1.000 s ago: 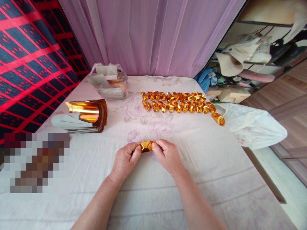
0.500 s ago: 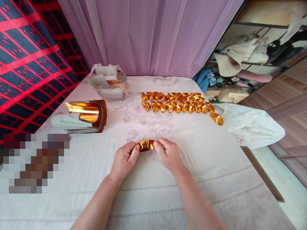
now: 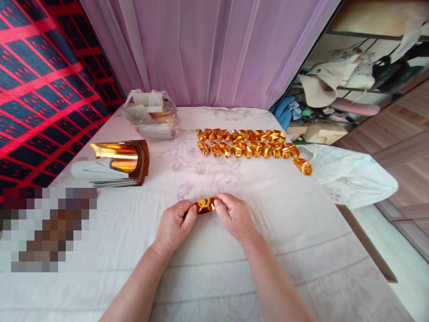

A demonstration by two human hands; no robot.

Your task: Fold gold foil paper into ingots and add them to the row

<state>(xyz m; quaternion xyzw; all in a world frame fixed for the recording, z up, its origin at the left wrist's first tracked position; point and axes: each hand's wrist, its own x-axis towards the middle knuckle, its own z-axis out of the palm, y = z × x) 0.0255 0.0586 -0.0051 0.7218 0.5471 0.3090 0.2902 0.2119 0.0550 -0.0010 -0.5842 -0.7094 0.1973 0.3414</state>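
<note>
- Since half a second ago, both hands have closed in a little on the gold foil piece [image 3: 205,205], so less of it shows between them; nothing else on the bed has shifted.
- White floral sheet [image 3: 301,232] gives a flat, pale surface, so the shiny pieces stand out on it.
- Crumpled white plastic bag [image 3: 351,176] lies at the right edge, just beside the rows.
- Curled stack of gold foil sheets [image 3: 117,162] sits far left, apart from the finished work.
- Two rows of folded gold pieces [image 3: 246,143] line up neatly beyond the hands, probably for counting.
- Left hand [image 3: 174,226] pinches the piece's left end.
- Right hand [image 3: 234,219] pinches its right end, holding it low over the sheet.
</note>
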